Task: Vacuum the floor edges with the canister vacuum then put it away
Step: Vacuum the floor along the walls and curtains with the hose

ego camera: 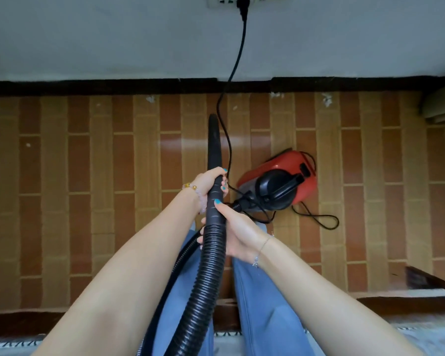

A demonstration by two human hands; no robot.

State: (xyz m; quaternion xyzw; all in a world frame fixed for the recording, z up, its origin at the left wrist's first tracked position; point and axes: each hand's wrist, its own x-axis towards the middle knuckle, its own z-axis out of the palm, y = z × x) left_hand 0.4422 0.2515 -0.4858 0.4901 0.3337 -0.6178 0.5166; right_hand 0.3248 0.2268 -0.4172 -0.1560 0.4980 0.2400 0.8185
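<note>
down over the brick-patterned floor (129, 160), you hold the black nozzle (214, 147) of the vacuum out in front of you, its narrow tip pointing toward the dark skirting (100, 87) at the foot of the pale wall (113, 39). your left hand (208, 187) is farther along the tube, its fingers (222, 185) curled shut around the smooth black section just behind the nozzle. your right hand (238, 233) sits nearer to you, closed on the spot where that smooth section meets the ribbed hose (206, 276), thumb laid along the tube. the hose runs back between your arms and down past your blue trousers (262, 312).

the red canister vacuum (278, 182) rests on the floor just to the right of your hands, black handle and hose fitting on its upper side. its black power cord (238, 55) climbs the wall to a plug (242, 6) seated in the white socket strip (224, 0) at the top edge, and more cord loops loosely on the floor beside the canister. you wear a beaded bracelet (190, 187) on the left wrist and a thin chain (263, 244) on the right.
</note>
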